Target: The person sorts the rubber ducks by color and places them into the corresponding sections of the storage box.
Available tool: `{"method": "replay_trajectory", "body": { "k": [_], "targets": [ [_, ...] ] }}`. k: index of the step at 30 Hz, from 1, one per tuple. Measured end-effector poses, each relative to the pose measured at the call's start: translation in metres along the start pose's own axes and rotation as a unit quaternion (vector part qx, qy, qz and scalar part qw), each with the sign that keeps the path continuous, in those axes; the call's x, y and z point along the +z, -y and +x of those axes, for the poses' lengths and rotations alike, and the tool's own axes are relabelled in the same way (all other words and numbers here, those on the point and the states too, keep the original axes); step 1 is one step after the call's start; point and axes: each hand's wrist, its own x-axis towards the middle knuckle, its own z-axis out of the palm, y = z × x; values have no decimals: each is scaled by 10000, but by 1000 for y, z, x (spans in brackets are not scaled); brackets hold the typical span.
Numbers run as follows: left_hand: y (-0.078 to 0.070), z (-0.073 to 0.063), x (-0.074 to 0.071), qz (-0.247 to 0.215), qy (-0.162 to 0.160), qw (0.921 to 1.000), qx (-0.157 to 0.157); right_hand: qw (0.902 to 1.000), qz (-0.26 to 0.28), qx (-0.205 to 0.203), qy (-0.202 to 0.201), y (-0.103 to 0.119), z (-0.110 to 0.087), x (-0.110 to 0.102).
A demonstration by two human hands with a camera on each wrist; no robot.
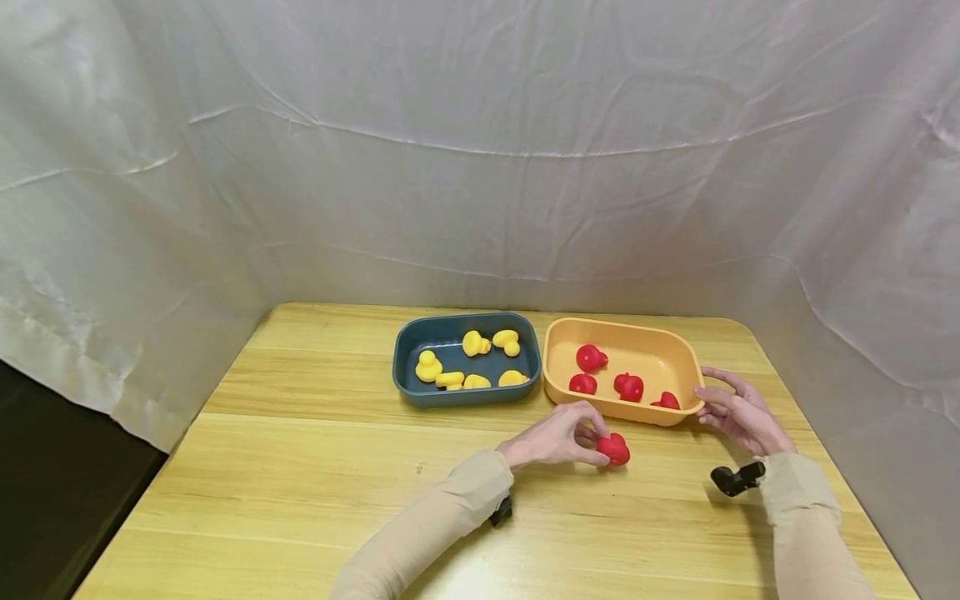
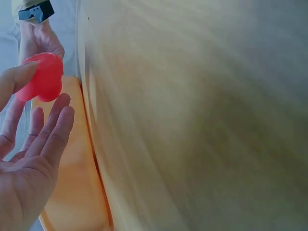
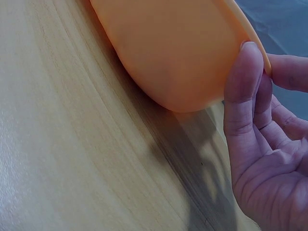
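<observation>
My left hand [image 1: 558,435] pinches a red rubber duck [image 1: 615,450] between thumb and fingers, just in front of the orange bin [image 1: 675,350]. In the left wrist view the same red duck [image 2: 48,79] sits between the thumb and index finger, with the other fingers spread. My right hand [image 1: 738,411] grips the right end of the orange bin, thumb and fingers on its rim, as the right wrist view of the hand [image 3: 260,125] also shows. Several red ducks [image 1: 592,358] lie inside that bin.
A dark blue bin [image 1: 401,387] with several yellow ducks [image 1: 428,367] stands just left of the orange bin. Both are toward the back of the wooden table [image 1: 300,467]. White sheeting [image 1: 495,167] hangs behind and along the sides.
</observation>
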Motion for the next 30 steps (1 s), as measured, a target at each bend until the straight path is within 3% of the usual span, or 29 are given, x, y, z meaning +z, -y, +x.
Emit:
{"method": "replay_trajectory", "body": {
  "k": [7,14,25,30],
  "targets": [
    [0,-2,-5,-551,16,9984,83,10000,-53,19,-1,1,-1,0],
    [-1,-5,-10,-526,-101,9985,94,9999,-93,77,-23,1,-1,-2],
    [-8,-10,-22,-818,-557,9948,244,9997,-219,76,-88,2,-1,0],
    [-10,-10,-27,-1061,-751,9914,167,9998,-179,59,-83,1,0,-1]
  ]
}}
